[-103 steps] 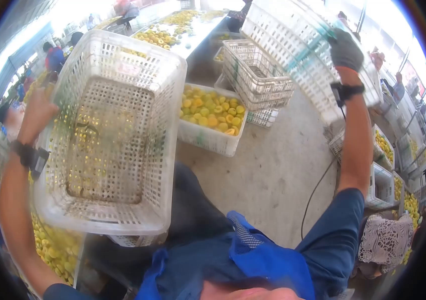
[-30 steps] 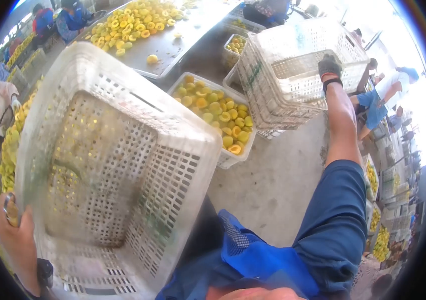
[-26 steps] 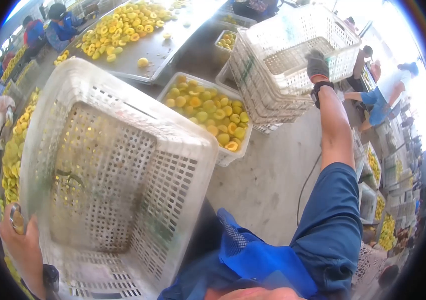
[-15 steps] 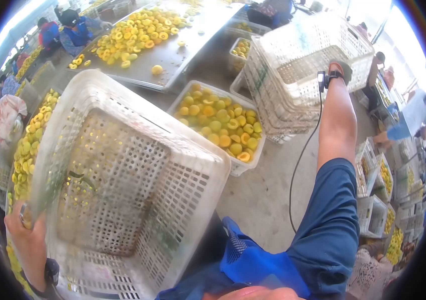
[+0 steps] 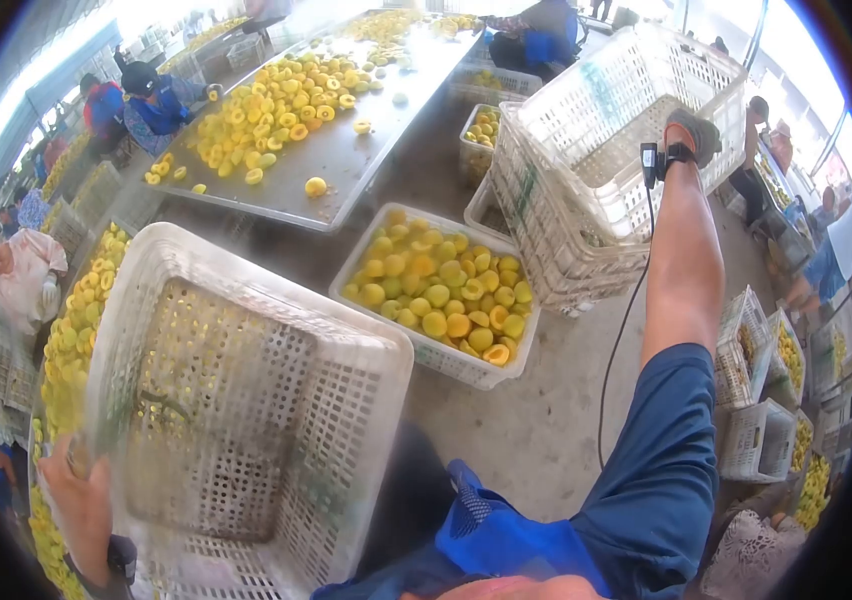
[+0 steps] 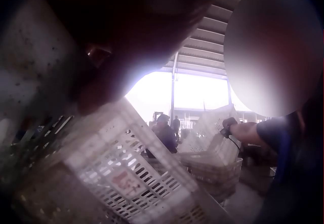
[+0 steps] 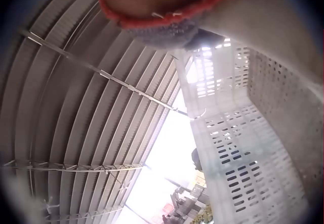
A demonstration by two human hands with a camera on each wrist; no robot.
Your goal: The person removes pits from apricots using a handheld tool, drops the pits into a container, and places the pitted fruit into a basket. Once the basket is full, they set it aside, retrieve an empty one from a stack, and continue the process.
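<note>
At the left, my bare left hand (image 5: 81, 500) grips the side rim of an empty white perforated crate (image 5: 351, 345), which is tilted with its inside facing me; a dark strip lies on its bottom. In the left wrist view the crate wall (image 6: 126, 176) fills the lower part. My right hand (image 5: 696, 138), in a grey glove with an orange cuff, grips the near right rim of the top white crate (image 5: 571, 135) on a stack. The right wrist view shows the glove (image 7: 162, 34) against that crate (image 7: 238, 148); its fingertips are hidden.
A crate of yellow halved fruit (image 5: 436, 300) stands between the held crate and the stack. Behind is a metal table (image 5: 316, 205) with loose fruit. More fruit (image 5: 71, 340) lies along the left. A cable (image 5: 618, 370) hangs beside my right arm. Several people work around.
Since the earliest frame, the right-hand crate has come down onto the stack, and the left-hand crate has tilted. Over the last half second both hands keep their grips while the view shifts.
</note>
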